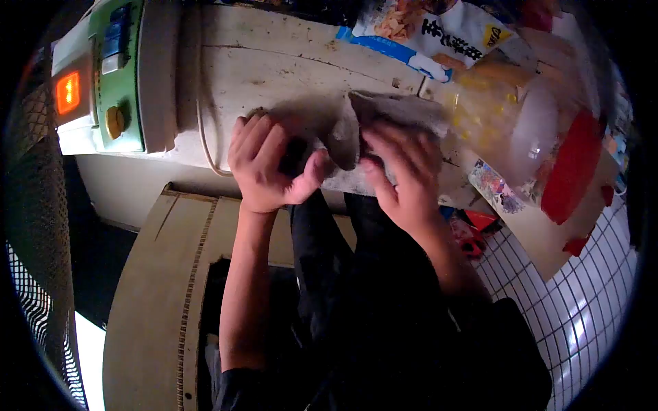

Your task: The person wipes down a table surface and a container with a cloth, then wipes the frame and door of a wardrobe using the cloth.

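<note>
A crumpled grey cloth [404, 108] lies on the worn pale tabletop, with one fold raised between my hands. Over it is my right hand [408, 171], its fingers smeared by motion and closed on the fabric, its thumb pointing up along the near side. To the left, my left hand [260, 161] rests at the table's front edge with curled fingers. Its thumb reaches toward the cloth's fold. Something dark shows between thumb and fingers, but I cannot make out whether it is an object or shadow.
A green and white device [123, 82] with a lit orange switch and yellow knob stands at the left, a pale cable [203, 123] beside it. At the right are a printed food packet [439, 38], a clear plastic jar [486, 113] and a red item [572, 168].
</note>
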Demonstrator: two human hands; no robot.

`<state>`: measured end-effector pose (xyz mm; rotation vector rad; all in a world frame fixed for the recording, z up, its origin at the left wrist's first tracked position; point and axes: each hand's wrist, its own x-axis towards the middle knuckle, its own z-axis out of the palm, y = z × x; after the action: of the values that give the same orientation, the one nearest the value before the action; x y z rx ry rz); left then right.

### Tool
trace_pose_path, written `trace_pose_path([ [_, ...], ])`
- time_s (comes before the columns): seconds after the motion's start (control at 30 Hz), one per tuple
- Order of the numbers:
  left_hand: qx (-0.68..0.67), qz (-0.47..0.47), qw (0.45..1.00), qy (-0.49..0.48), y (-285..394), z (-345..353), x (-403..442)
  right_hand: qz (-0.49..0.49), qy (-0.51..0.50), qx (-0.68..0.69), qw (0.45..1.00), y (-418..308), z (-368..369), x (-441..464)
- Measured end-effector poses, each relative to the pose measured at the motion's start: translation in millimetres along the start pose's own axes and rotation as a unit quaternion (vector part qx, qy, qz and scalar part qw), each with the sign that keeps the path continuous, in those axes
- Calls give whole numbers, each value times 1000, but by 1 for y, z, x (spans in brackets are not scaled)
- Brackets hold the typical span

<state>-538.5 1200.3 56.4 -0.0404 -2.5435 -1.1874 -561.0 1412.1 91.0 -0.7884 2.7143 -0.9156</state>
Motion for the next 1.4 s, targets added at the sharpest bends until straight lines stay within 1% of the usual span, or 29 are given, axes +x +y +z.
trace_pose_path([
  [0.03, 8, 23, 1000, -4, -1, 0, 0, 1, 0, 1, 1000, 0, 5, 9],
  [0.1, 9, 32, 999, -12, -5, 0, -2, 17, 118, 71, 990, -2, 13, 29],
  [0.13, 13, 41, 999, -19, -7, -1, -4, 38, 40, 53, 997, -7, 3, 38],
  [0.17, 13, 41, 999, -21, -9, -1, -7, 41, 40, 54, 997, -5, 8, 37],
  [0.23, -41, 82, 996, 6, -14, 0, -8, 2, 15, 17, 1000, 3, 16, 36],
  [0.27, -40, 82, 996, 5, -16, 0, -9, 35, -6, 39, 999, 0, 15, 33],
  [0.37, -102, 80, 991, -21, -11, -4, -12, 29, -24, 3, 999, -4, 13, 25],
  [0.43, -138, 109, 981, -76, -3, -2, -13, 33, -35, 19, 999, -6, 9, 14],
  [0.47, -155, 83, 980, -98, 5, -4, -22, 34, -46, 31, 998, -7, 6, 8],
  [0.5, -140, 104, 983, -65, 8, 5, -37, 38, -46, 27, 998, -8, 1, 1],
  [0.57, -178, -13, 979, -99, 25, 3, -61, 99, -120, 57, 986, -14, -10, -17],
  [0.6, -180, -16, 978, -105, 30, 3, -71, 145, -142, 80, 976, -14, -13, -25],
  [0.63, -170, -32, 980, -95, 34, 3, -80, 150, -141, 82, 975, -15, -9, -31],
  [0.7, -161, -48, 982, -87, 44, 3, -87, 208, 2, 94, 974, -16, 2, -43],
  [0.73, -186, -68, 978, -67, 49, 4, -89, 271, -2, 119, 955, -22, -3, -42],
  [0.77, -209, -88, 973, -46, 54, 6, -91, 273, -2, 119, 955, -20, -3, -42],
  [0.83, -210, -92, 972, -43, 64, 6, -81, 162, 92, 55, 981, -16, 0, -41],
  [0.9, -157, -42, 984, -78, 66, 12, -77, 140, 124, 23, 982, -17, 3, -40],
  [0.97, -159, -35, 983, -90, 64, 15, -76, 259, 82, -6, 962, -28, 0, -36],
  [1.0, -131, -47, 988, -65, 65, 17, -76, 308, 63, 39, 949, -26, 2, -35],
  [1.07, -73, -79, 994, -23, 68, 15, -70, 303, 73, 43, 949, -24, 5, -35],
  [1.1, -74, -76, 994, -23, 68, 13, -63, 296, 80, 48, 950, -23, 7, -35],
  [1.13, -33, -91, 995, -12, 67, 10, -57, 288, 128, 79, 946, -27, 10, -34],
  [1.17, 9, -106, 994, -2, 65, 6, -52, 289, 128, 80, 945, -28, 11, -33],
  [1.23, 48, -111, 992, 46, 55, 6, -38, 99, 139, 43, 984, -29, 14, -32],
  [1.27, 55, -125, 990, 42, 51, 7, -36, 82, 86, 65, 991, -34, 15, -35],
  [1.3, 56, -125, 990, 42, 50, 8, -35, 82, 87, 65, 991, -36, 18, -32],
  [1.37, 81, -110, 990, 22, 49, 9, -35, 37, 33, 24, 998, -38, 28, -22],
  [1.4, 129, -78, 988, 19, 50, 8, -36, 47, 15, 11, 999, -38, 29, -21],
])
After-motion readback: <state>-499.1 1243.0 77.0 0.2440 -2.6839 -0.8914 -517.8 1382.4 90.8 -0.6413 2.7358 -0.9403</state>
